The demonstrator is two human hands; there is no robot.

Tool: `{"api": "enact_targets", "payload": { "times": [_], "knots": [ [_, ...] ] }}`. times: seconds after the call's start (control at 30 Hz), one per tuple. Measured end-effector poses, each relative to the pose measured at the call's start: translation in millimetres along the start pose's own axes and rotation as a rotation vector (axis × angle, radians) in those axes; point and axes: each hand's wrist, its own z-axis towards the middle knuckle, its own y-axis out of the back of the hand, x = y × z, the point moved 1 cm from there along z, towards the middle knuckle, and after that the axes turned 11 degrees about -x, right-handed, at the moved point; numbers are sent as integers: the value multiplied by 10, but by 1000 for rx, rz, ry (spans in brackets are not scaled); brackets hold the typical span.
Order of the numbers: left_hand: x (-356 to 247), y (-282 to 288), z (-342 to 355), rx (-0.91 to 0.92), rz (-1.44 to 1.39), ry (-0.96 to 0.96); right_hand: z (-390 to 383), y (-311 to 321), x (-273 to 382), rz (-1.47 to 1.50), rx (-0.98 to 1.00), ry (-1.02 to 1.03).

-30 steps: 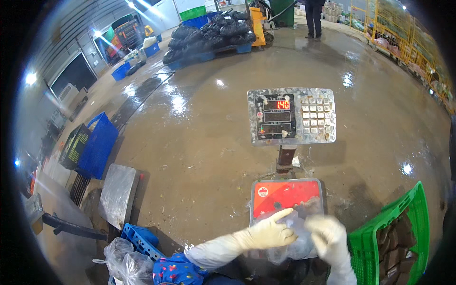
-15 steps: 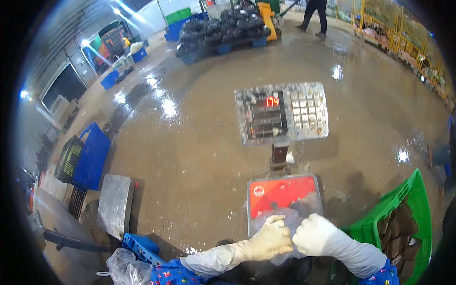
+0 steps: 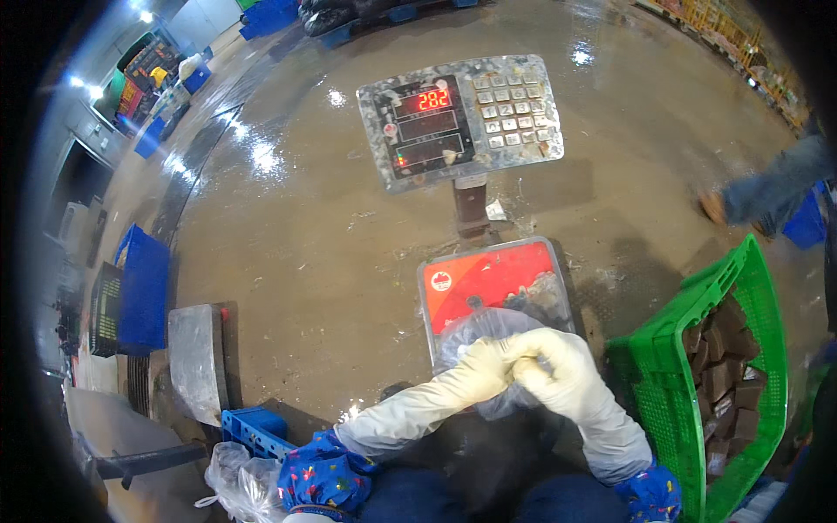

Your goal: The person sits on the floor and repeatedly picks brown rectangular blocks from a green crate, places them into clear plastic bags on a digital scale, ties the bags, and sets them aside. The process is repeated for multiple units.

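A clear plastic bag (image 3: pixel 466 329) rests at the near edge of the red-topped scale platform (image 3: pixel 497 277); its contents are hard to make out. Both my hands wear pale rubber gloves. My left hand (image 3: pixel 486 368) is closed at the top of the bag, fingers bunched. Touching it, my right hand (image 3: pixel 562 370) curls round with thumb and fingers pinched on the bag's gathered neck, mostly hidden by the gloves. Beyond the platform rises the scale's display head (image 3: pixel 458 122), grimy, with lit red digits and a keypad.
At my right a green crate (image 3: pixel 654 383) holds brown blocks (image 3: pixel 728 349). Left are a metal scale platform (image 3: pixel 195 362), a blue crate (image 3: pixel 257 431), clear plastic bags (image 3: pixel 244 479) and a blue bin (image 3: pixel 142 292). A person's leg (image 3: pixel 776 187) stands right on the wet floor (image 3: pixel 296 253).
My hands have come together, the right now overlapping the left at the bag's neck. The lit digits have changed. My view has shifted, and another person's legs appear at the right.
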Motion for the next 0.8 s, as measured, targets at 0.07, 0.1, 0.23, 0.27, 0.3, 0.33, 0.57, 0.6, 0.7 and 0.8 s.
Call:
{"api": "enact_targets", "payload": {
  "times": [0.07,0.1,0.23,0.27,0.3,0.33,0.57,0.6,0.7,0.8],
  "knots": [
    [549,-108,-102,62,-14,197,43,212,-161,-136,34,91],
    [409,24,-43,83,-199,319,14,369,-249,-342,-44,151],
    [261,194,3,116,-427,582,-271,352,-863,-780,102,147],
    [171,210,58,146,-334,563,-247,317,-945,-766,140,53],
    [165,173,19,146,-232,343,-279,311,-943,-756,38,155],
    [84,176,-4,209,-59,366,-346,299,-901,-655,-43,186],
    [185,209,-42,339,-396,552,-155,225,-381,-394,-191,153],
    [68,294,-22,406,-147,440,-147,252,-378,-522,-196,150],
    [167,290,-54,426,-176,477,-205,-46,-703,-687,77,432],
    [225,295,-63,346,-424,575,-199,-57,-795,-634,32,456]
  ]
}}
